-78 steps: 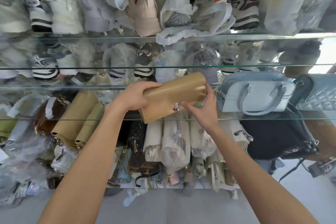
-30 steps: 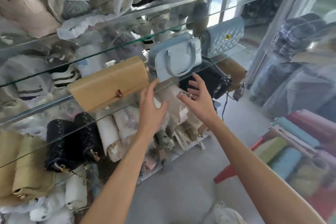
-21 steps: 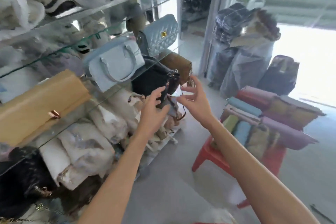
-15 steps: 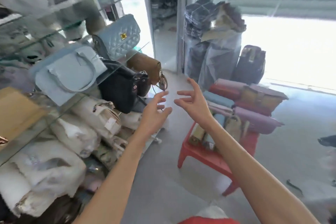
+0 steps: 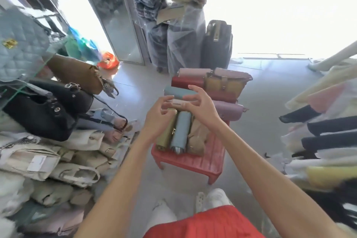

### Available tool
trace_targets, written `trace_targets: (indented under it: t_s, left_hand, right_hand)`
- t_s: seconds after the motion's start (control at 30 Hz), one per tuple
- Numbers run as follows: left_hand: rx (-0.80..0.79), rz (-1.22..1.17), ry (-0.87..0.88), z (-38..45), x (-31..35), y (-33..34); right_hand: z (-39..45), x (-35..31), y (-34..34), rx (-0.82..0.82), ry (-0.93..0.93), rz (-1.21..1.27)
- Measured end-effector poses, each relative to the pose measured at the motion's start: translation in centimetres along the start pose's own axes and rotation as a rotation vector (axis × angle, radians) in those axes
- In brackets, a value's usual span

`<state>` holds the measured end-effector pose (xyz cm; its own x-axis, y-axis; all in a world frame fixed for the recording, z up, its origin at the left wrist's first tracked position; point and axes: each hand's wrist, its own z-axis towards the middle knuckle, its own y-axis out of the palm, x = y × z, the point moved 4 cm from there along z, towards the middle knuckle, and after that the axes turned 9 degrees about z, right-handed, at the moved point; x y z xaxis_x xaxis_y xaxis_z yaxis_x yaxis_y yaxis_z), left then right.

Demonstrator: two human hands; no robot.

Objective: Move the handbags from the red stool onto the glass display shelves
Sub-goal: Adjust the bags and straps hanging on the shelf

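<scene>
The red stool (image 5: 204, 160) stands on the floor in front of me, stacked with several handbags. An olive clutch (image 5: 166, 134), a grey-blue clutch (image 5: 180, 131) and a tan one (image 5: 199, 138) lie side by side at its front. Behind them are a teal clutch (image 5: 178, 91), a pale pink clutch (image 5: 180, 102), a mauve bag (image 5: 229, 112) and a mustard bag (image 5: 224, 85). My left hand (image 5: 157, 116) and my right hand (image 5: 201, 105) hover over the pink clutch with fingers spread and loosely curved, holding nothing. The glass shelf edge (image 5: 18, 88) shows at the left.
On the shelves at the left sit a quilted light-blue bag (image 5: 19, 48), a black bag (image 5: 44, 110) and a brown bag (image 5: 77, 73). Cream wrapped bags (image 5: 58, 160) pile below. Plastic-wrapped bundles (image 5: 173, 31) stand behind the stool, hanging clothes (image 5: 328, 133) at the right.
The tan clutch was set on the glass shelf and let go. My view then swung right to the stool, and both empty hands came down over the bags there.
</scene>
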<state>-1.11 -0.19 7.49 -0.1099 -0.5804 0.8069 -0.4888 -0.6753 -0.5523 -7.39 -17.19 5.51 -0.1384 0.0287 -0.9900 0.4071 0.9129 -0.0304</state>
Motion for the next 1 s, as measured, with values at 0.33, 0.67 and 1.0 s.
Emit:
trace_targets:
  t_s: [0.33,0.67,1.0]
  left_hand:
    - [-0.242,0.005,0.039,10.0,1.7,11.1]
    - [-0.399,-0.002,-0.113,19.2,-0.1,18.4]
    - [-0.411,0.12,-0.337,23.0,-5.0,22.6]
  right_hand:
    - [2.8,5.3,-9.9,0.335,0.158,-0.003]
    - [5.2,10.0,-14.9,0.574,0.374,0.047]
    - [6.9,17.2,-18.8,0.708,0.511,0.062]
